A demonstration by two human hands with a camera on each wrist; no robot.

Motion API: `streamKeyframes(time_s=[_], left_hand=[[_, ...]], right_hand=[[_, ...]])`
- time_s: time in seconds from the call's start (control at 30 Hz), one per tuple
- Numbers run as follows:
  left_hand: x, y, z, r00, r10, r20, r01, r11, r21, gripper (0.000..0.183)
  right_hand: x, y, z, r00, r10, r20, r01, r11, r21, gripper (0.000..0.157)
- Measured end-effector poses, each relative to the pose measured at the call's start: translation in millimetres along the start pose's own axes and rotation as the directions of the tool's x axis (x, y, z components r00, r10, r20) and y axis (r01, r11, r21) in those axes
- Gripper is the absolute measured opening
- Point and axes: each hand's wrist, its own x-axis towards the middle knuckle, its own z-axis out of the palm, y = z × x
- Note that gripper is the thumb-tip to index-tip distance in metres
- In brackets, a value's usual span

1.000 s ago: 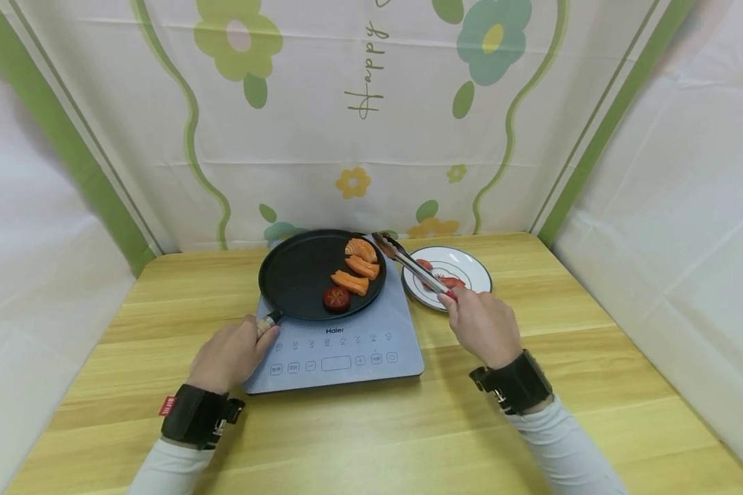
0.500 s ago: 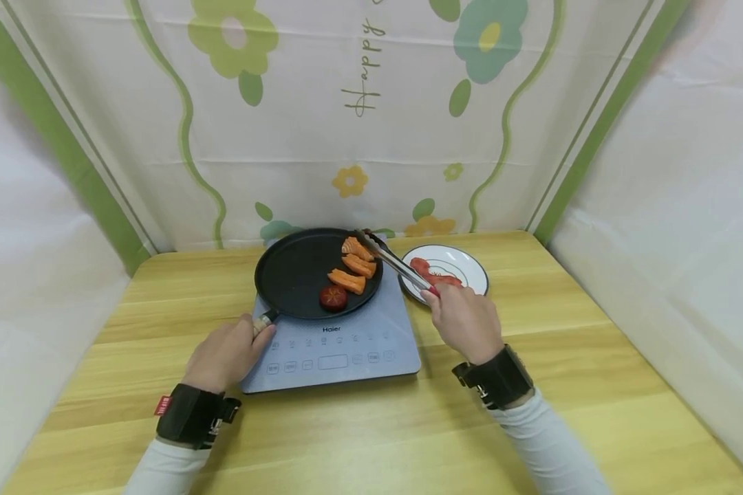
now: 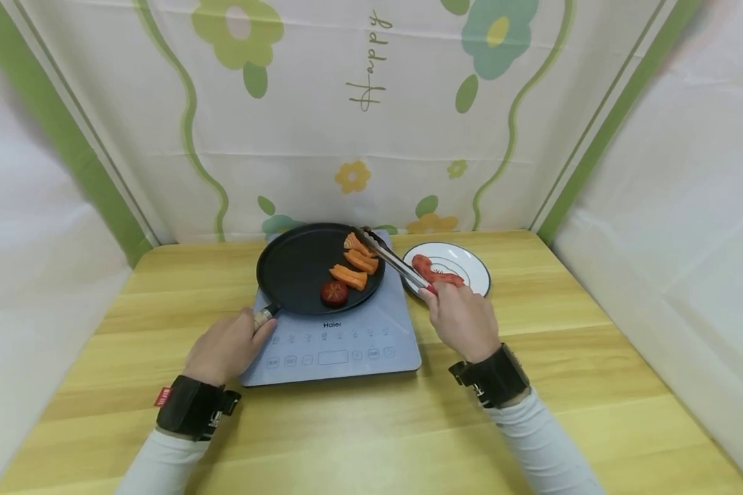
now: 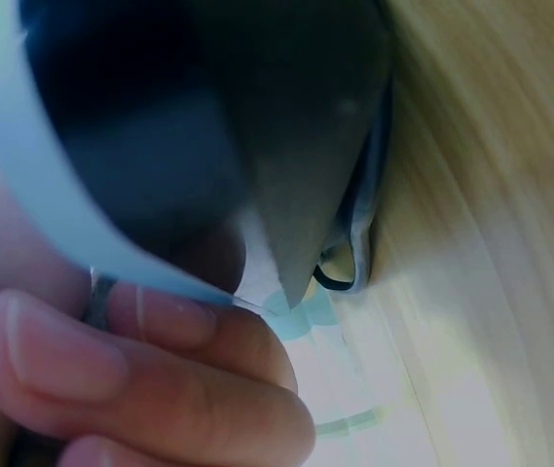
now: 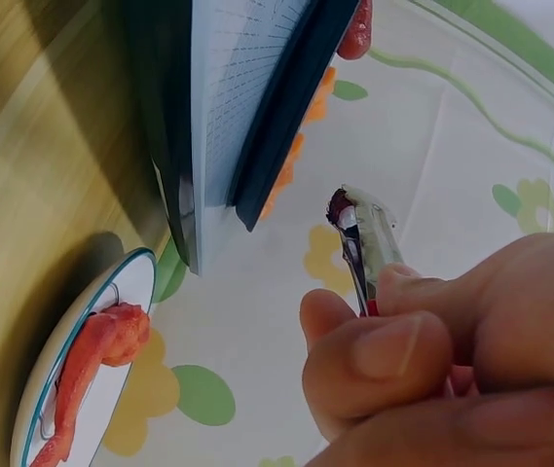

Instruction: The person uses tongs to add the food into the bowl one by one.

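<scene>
My left hand [image 3: 224, 346] grips the handle [image 3: 265, 316] of a round black frying pan [image 3: 294, 275] on the induction cooktop [image 3: 331, 357]. Several orange salmon pieces [image 3: 349, 276] lie along the pan's right side, with a round, scored dark-red slice [image 3: 334, 293] in front. My right hand [image 3: 464, 320] holds metal tongs [image 3: 402, 267] by their red-ended grip, fingers curled round them. The tips reach over the pan's far right, overlapping the farthest salmon piece. In the right wrist view a small dark-red bit [image 5: 338, 206] shows at the tips; I cannot tell whether they pinch it.
A white, blue-rimmed plate [image 3: 478, 269] with red food pieces [image 3: 422, 264] stands right of the cooktop on the wooden table [image 3: 359, 440]. A flower-printed cloth [image 3: 285, 137] rises close behind the pan, and white cloth walls flank the table.
My right hand has moved left with the tongs, bringing their tips from the pan's right edge in over the farthest salmon piece. My left hand keeps its grip on the pan handle.
</scene>
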Motion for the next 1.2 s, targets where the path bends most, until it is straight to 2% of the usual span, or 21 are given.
streamKeyframes(time_s=[0.33,0.57,0.7,0.97,1.2], left_hand=[[2.1,1.2,0.0,1.000,-0.021,0.018,0.021,1.000,-0.004,0.046],[2.1,1.5,0.5,0.999,-0.026,0.021,0.026,1.000,-0.006,0.047],[2.2,1.0,0.6,0.999,-0.027,0.020,0.027,1.000,-0.005,0.047],[3.0,-0.6,0.7,0.999,-0.032,0.020,0.032,0.999,-0.002,0.047],[2.3,0.7,0.2,1.000,-0.029,0.012,0.029,1.000,0.006,0.047]], right_hand=[[4.5,-8.0,3.6,0.999,0.012,0.030,-0.012,1.000,0.002,0.031],[6.1,-11.0,9.4,0.996,-0.075,-0.039,0.074,0.997,-0.023,0.032],[6.5,-13.0,11.8,0.996,-0.075,-0.050,0.074,0.997,-0.025,0.032],[13.8,-25.0,13.1,0.999,-0.048,0.024,0.047,0.999,0.011,0.034],[19.5,-31.9,18.6,0.999,-0.036,0.041,0.034,0.999,0.035,0.035]])
